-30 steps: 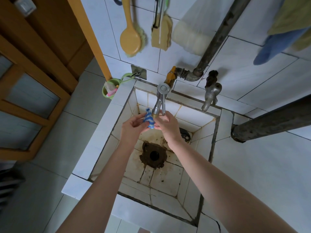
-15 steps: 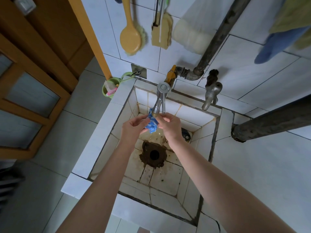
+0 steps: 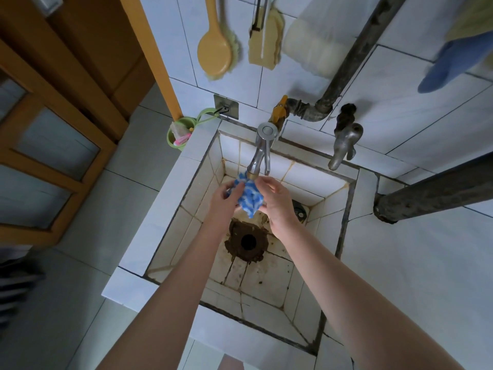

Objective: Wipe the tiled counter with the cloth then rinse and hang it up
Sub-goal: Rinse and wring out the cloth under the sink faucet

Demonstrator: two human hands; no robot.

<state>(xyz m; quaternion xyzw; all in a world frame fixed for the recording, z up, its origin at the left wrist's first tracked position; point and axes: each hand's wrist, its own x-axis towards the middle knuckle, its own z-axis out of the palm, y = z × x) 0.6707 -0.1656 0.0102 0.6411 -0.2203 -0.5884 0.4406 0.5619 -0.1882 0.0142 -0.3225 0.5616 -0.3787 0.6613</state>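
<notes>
Cloth (image 3: 249,197), blue and white, sits bunched between both hands just under the spout of the tap (image 3: 260,153), above the tiled sink (image 3: 170,188). The left hand (image 3: 222,200) pinches its left side; the right hand (image 3: 277,202) curls round its right. Open basin lies beneath, down to the stained drain (image 3: 248,241). A dark pipe (image 3: 432,188) crosses over the pale desk (image 3: 413,263) at right. Whether water runs is hard to tell.

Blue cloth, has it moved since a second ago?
Yes. The blue cloth has shifted slightly down and right, from beside the mouth of the tap spout to directly under it.
</notes>
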